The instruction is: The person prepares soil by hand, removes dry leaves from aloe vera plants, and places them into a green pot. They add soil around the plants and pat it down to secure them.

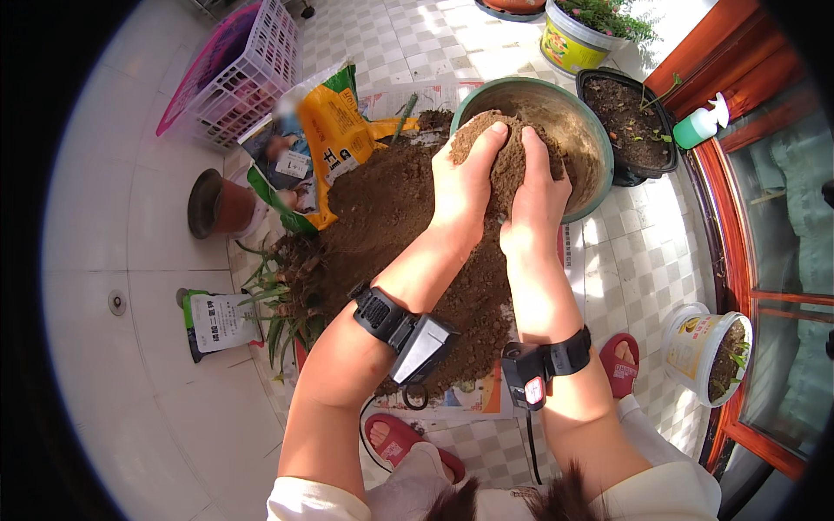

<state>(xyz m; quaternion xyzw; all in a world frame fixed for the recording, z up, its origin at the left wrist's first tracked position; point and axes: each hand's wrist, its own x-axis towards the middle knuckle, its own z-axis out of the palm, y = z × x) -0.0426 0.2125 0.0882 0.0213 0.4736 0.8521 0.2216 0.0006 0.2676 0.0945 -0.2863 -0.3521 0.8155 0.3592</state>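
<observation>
My left hand [464, 172] and my right hand [539, 182] are cupped side by side around a heap of brown soil [508, 156]. They hold it over the near left part of a round green-rimmed pot [596, 189], whose inner wall is smeared with soil. Below and to the left, a broad pile of loose soil [391, 215] lies on printed paper sheets [479, 397]. An orange and green soil bag [332, 130] rests at the pile's upper left edge. Uprooted leafy plants [287, 286] lie at its left side. How much soil sits inside the pot is partly hidden by my hands.
A black planter [629, 124] stands right of the pot, near a green spray bottle [697, 129] on a wooden frame. At left are a brown pot [228, 205], a white pouch [218, 322] and a plastic basket [260, 71]. A white bucket [694, 348] stands at right.
</observation>
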